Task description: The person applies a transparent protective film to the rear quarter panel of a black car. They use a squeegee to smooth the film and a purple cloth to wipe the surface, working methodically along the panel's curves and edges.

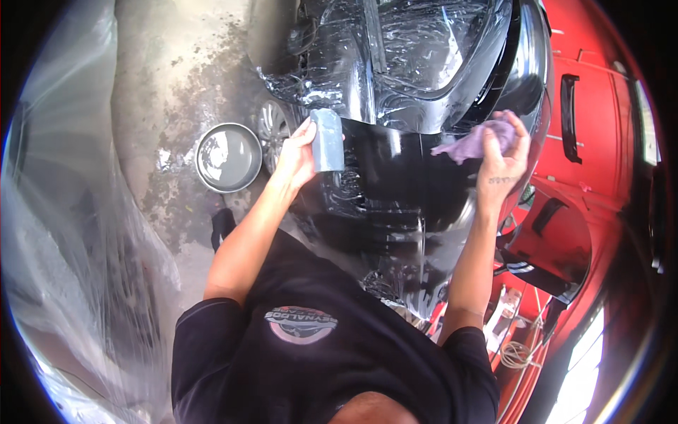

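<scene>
My left hand (300,152) grips a grey-blue rectangular block (328,141), thumb along its near side; it looks like a sanding block. Crumpled in my right hand (503,162) is a purple cloth (474,143), with one corner hanging toward the left. Both hands are over a black car, at either side of its bare, glossy panel (409,166). Clear plastic film (417,63) covers the car beyond that panel, and more wrinkled film lies on the parts nearer to me. I cannot tell whether the cloth or the block touches the car.
A round metal bowl (229,157) with greyish liquid stands on the stained concrete floor (169,78), close to the car's wheel (272,126). Translucent plastic sheeting (78,233) hangs at the left. Red panels (586,113) and a coiled cable (516,355) are at the right.
</scene>
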Available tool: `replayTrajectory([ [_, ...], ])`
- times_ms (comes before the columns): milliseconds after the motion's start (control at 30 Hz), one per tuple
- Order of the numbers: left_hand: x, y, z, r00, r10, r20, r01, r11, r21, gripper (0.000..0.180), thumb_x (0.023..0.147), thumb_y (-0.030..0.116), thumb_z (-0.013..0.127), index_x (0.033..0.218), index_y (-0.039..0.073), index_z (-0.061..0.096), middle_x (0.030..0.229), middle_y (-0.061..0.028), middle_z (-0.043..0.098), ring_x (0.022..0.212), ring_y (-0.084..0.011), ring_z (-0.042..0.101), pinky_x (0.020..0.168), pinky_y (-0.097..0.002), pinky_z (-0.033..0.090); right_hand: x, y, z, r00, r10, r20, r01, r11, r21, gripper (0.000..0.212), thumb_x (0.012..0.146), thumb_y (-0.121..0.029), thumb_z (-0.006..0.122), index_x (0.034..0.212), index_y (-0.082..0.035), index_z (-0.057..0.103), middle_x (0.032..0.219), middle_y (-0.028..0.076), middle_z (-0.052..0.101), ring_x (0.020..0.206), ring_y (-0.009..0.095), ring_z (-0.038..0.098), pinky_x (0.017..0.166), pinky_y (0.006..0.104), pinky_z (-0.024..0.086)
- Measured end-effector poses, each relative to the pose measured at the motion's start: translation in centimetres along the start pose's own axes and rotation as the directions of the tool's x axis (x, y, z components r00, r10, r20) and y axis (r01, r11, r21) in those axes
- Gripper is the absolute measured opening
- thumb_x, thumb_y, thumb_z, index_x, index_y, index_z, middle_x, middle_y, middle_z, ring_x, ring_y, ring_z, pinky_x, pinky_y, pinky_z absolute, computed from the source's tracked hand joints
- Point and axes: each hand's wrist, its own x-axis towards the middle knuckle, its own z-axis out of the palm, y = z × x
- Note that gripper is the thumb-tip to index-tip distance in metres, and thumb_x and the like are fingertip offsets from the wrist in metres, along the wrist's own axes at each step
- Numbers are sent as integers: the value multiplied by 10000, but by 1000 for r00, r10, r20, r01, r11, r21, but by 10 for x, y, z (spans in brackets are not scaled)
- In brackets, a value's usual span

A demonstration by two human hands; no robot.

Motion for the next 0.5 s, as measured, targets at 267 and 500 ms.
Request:
replayTrajectory([
  [267, 1, 6, -4, 998, -69, 15, 70, 996, -58, 421, 1091, 260, 678, 1453, 57, 612, 1290, -165, 747, 1170, -350, 755, 972, -486, 646, 20, 9, 65, 722, -393, 569, 675, 221, -704, 501, 997, -98, 691, 1495, -81, 644, 1602, 213, 532, 1529, 481, 445, 1268, 657, 332],
  [500, 7, 13, -11, 995, -93, 24, 95, 992, -82, 387, 1100, 234, 662, 1443, 61, 618, 1290, -158, 749, 1167, -346, 759, 988, -475, 640, -16, 18, 115, 729, -260, 633, 684, 258, -682, 554, 949, -118, 625, 1492, -8, 626, 1621, 282, 517, 1549, 498, 437, 1286, 695, 279],
])
